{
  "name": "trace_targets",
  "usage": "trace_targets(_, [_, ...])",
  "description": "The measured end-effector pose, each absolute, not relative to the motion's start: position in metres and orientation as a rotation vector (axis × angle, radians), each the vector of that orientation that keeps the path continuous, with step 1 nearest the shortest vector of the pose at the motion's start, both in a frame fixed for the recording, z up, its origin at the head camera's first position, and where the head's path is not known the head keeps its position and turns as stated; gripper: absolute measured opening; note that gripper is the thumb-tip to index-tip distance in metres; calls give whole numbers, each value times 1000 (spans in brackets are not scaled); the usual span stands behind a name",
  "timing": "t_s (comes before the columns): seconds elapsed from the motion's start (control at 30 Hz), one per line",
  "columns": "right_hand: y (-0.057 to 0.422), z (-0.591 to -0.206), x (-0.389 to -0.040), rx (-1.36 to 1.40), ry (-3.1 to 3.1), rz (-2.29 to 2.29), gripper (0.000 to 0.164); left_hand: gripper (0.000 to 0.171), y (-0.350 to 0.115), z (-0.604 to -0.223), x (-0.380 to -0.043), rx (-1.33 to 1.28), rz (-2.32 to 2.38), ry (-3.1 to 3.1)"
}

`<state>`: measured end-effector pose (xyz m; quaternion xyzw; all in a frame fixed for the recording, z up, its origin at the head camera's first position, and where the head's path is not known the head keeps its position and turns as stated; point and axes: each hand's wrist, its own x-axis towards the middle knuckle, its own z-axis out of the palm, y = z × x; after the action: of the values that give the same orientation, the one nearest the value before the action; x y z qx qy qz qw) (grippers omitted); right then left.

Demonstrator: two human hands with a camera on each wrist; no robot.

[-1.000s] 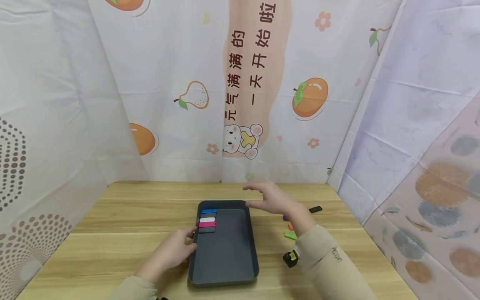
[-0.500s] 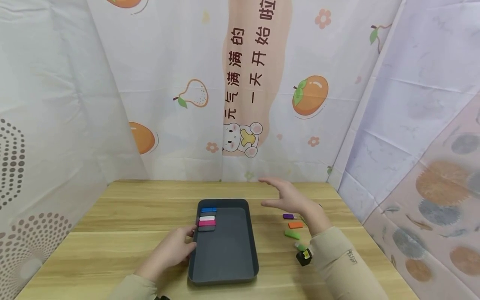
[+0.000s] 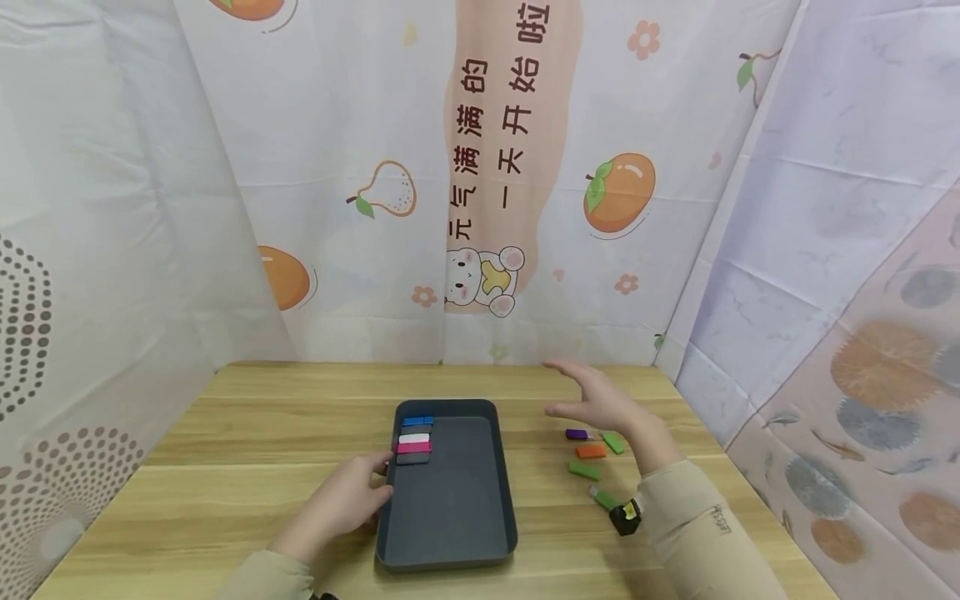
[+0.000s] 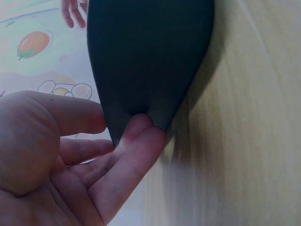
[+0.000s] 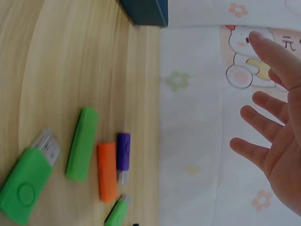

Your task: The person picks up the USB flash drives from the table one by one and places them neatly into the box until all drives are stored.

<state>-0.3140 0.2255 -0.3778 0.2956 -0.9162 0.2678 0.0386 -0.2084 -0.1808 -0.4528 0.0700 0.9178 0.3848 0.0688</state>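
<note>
My left hand [image 3: 348,500] rests against the left side of a dark grey tray [image 3: 450,508]. In the left wrist view its fingertips [image 4: 141,136] touch the tray's outer wall [image 4: 146,61]. Along the tray's left side lie USB flash drives in a column: blue [image 3: 417,422], white [image 3: 414,438], pink [image 3: 414,448] and grey [image 3: 413,459]. My right hand [image 3: 592,400] hovers right of the tray, fingers spread and holding nothing. Near it on the table are a purple USB flash drive [image 5: 123,153], an orange one [image 5: 107,172] and several green ones [image 5: 81,143].
The wooden table [image 3: 277,433] reaches back to a patterned curtain [image 3: 360,275], with more curtain at both sides. A small black box-like device [image 3: 626,518] sits at my right wrist.
My right hand has moved away from the tray to the right, uncovering the coloured USB flash drives. The black drive at the back right is now behind the arm. My left hand stays put.
</note>
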Motion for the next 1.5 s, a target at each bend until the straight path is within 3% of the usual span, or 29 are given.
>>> trace_targets(0.9, [277,-411,-324,662,-2923,830,78,49,-181,-454,-210,220,1133,2798])
trace_targets(1.5, [286,-439,-322,588,-3045,850,57,50,-180,-452,-208,204,1140,2786])
